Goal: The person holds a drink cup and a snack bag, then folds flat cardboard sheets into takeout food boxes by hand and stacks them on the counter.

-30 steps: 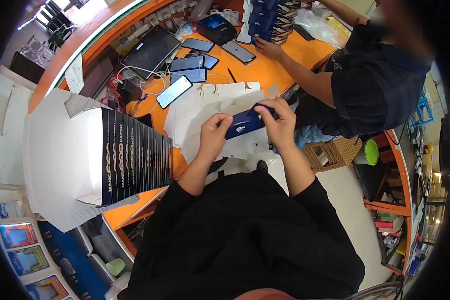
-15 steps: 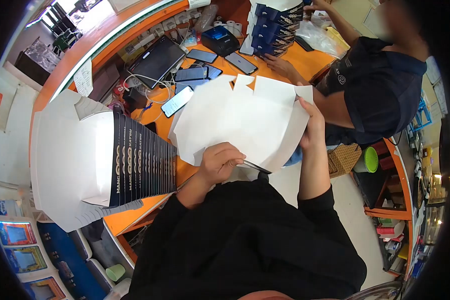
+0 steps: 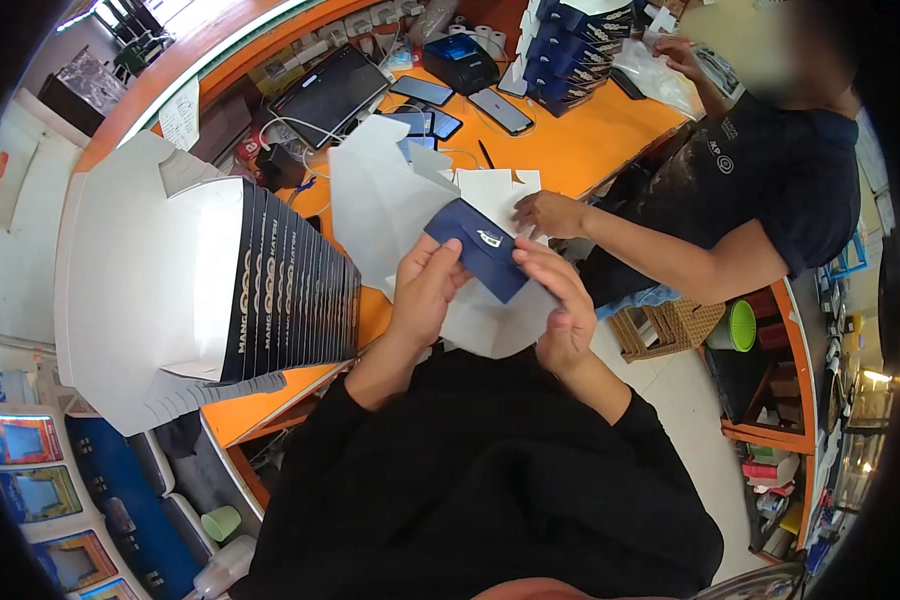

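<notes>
In front of my chest is a partly folded cardboard food box [image 3: 380, 200], white inside, with a dark blue panel [image 3: 470, 250] bearing a white logo turned toward me. My left hand [image 3: 425, 285] pinches the panel's left edge between thumb and fingers. At the right edge, my right hand [image 3: 567, 310] has its fingers bent against the card. Just beyond the panel, a co-worker's hand [image 3: 550, 215] rests on a white card flap [image 3: 495, 185]. To my left stands a row of nested folded boxes [image 3: 300, 290], white inside and dark with lettering outside.
An orange table [image 3: 590, 140] carries several phones [image 3: 502, 110], a dark tablet [image 3: 330, 95], a black printer [image 3: 460, 62] and cables. More blue boxes [image 3: 570, 55] are stacked at the back, beside a plastic bag [image 3: 660, 80]. The co-worker [image 3: 730, 190] stands close on the right.
The box's broad white face has turned and folded, and its blue panel now faces me between my hands. The co-worker's hand has come from the table to the white flap.
</notes>
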`<action>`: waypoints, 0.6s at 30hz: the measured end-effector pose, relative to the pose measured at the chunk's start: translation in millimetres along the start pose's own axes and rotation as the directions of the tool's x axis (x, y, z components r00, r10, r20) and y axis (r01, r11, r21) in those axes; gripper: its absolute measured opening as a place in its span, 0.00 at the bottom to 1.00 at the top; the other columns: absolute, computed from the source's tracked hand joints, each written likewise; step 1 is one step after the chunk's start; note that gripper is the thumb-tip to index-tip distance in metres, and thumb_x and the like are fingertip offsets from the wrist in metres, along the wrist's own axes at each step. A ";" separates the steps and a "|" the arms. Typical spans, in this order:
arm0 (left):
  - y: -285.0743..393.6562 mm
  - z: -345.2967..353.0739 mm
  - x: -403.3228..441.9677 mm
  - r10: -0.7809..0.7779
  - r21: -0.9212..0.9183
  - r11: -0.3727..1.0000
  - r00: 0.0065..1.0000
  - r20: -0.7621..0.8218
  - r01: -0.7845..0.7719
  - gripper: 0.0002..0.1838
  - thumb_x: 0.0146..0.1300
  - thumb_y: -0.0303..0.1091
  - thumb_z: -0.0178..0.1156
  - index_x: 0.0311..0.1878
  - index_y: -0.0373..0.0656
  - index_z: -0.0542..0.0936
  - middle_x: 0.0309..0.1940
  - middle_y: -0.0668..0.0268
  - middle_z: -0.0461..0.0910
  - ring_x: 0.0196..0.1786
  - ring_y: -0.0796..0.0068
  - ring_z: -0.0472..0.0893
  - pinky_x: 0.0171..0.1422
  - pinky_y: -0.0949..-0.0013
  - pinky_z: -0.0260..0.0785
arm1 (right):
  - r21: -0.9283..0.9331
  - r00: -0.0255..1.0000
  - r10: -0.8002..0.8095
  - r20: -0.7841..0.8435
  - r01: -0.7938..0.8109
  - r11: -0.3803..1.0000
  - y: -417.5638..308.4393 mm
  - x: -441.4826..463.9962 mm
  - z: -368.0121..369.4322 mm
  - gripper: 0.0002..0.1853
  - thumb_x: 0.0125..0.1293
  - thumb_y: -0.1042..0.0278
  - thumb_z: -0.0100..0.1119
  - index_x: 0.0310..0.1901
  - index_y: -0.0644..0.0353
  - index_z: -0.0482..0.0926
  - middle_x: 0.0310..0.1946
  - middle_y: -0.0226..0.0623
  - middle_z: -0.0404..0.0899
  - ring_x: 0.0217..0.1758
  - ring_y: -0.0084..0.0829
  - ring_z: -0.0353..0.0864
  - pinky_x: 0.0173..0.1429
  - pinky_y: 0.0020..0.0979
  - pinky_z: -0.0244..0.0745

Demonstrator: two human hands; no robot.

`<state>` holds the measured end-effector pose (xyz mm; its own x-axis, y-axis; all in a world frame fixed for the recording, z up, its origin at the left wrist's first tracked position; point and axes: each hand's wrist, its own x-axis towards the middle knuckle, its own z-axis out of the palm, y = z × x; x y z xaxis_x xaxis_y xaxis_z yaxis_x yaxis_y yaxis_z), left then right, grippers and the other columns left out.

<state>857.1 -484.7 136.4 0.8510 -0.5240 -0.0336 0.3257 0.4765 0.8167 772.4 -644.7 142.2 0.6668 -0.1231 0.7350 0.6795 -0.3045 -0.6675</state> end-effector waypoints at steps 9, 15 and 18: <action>-9.3 14.4 -17.4 -0.042 -0.007 0.999 0.999 0.020 0.042 0.13 0.77 0.34 0.48 0.51 0.34 0.78 0.43 0.60 0.84 0.41 0.73 0.86 0.51 0.68 0.81 | -0.482 1.000 0.020 -0.024 -0.029 0.876 0.4 -0.3 16.3 0.22 0.63 0.68 0.61 0.60 0.58 0.79 0.64 0.44 0.72 0.56 0.45 0.70 0.62 0.41 0.64; -8.1 9.6 -23.6 -0.058 -0.137 0.989 0.998 -0.038 0.052 0.12 0.77 0.35 0.49 0.48 0.37 0.78 0.41 0.65 0.82 0.41 0.78 0.83 0.49 0.71 0.79 | -0.596 0.991 0.048 0.126 0.037 0.802 -7.8 -7.0 27.6 0.22 0.62 0.69 0.62 0.59 0.57 0.80 0.65 0.43 0.71 0.51 0.40 0.70 0.58 0.38 0.63; -8.1 9.1 -28.7 -0.045 -0.096 0.994 0.999 -0.012 0.043 0.12 0.77 0.35 0.49 0.47 0.38 0.78 0.39 0.70 0.79 0.40 0.83 0.80 0.47 0.75 0.76 | -0.593 0.994 0.033 0.108 0.038 0.804 -5.5 -13.3 32.6 0.23 0.61 0.68 0.63 0.60 0.55 0.80 0.68 0.45 0.68 0.50 0.39 0.69 0.58 0.37 0.61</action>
<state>826.4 -480.0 136.0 0.8405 -0.5362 -0.0773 0.4006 0.5191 0.7551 769.7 -610.6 132.2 0.7178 -0.0305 0.6955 0.3900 -0.8100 -0.4380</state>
